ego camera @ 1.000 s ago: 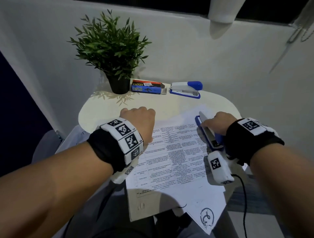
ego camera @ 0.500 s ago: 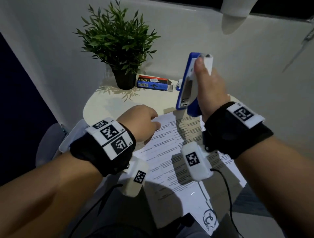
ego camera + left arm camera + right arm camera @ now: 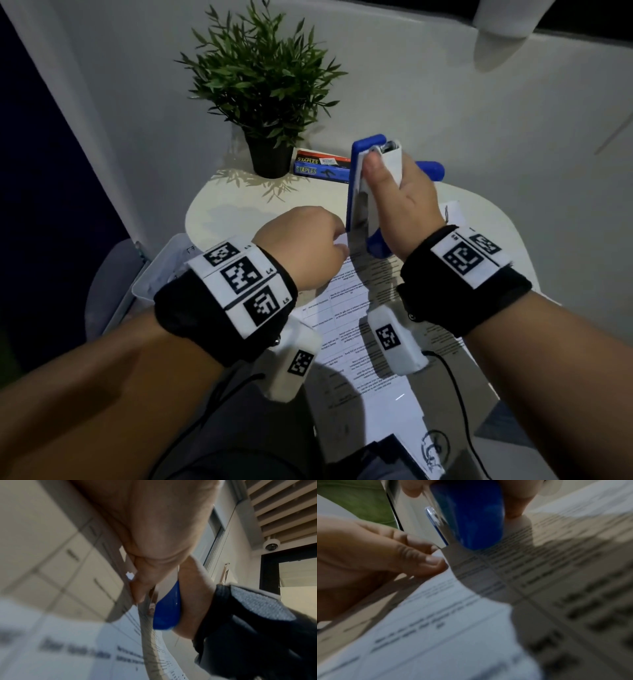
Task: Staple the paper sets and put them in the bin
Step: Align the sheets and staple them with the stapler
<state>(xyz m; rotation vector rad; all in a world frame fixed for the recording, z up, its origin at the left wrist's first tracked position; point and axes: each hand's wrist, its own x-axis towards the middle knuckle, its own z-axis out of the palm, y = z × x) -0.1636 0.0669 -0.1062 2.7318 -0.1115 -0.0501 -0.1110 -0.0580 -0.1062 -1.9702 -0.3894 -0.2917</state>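
A blue and white stapler (image 3: 366, 192) stands on end above the round table (image 3: 219, 212), gripped by my right hand (image 3: 400, 202) with the thumb along its white top. Its lower end (image 3: 467, 520) meets the top left corner of the printed paper set (image 3: 370, 329). My left hand (image 3: 308, 246) pinches that paper corner (image 3: 436, 555) right beside the stapler. In the left wrist view the curled fingers (image 3: 142, 588) hold the sheet's edge next to the blue stapler end (image 3: 166, 609).
A potted green plant (image 3: 263, 82) stands at the table's back. A staples box (image 3: 322, 166) lies beside it, with a second blue stapler (image 3: 431, 169) partly hidden behind my right hand. A clear plastic bin (image 3: 161, 270) sits low at the table's left.
My right hand lifted the stapler off the paper, stood it upright and brought it down to the paper's top left corner. My left hand moved right and took hold of that corner.
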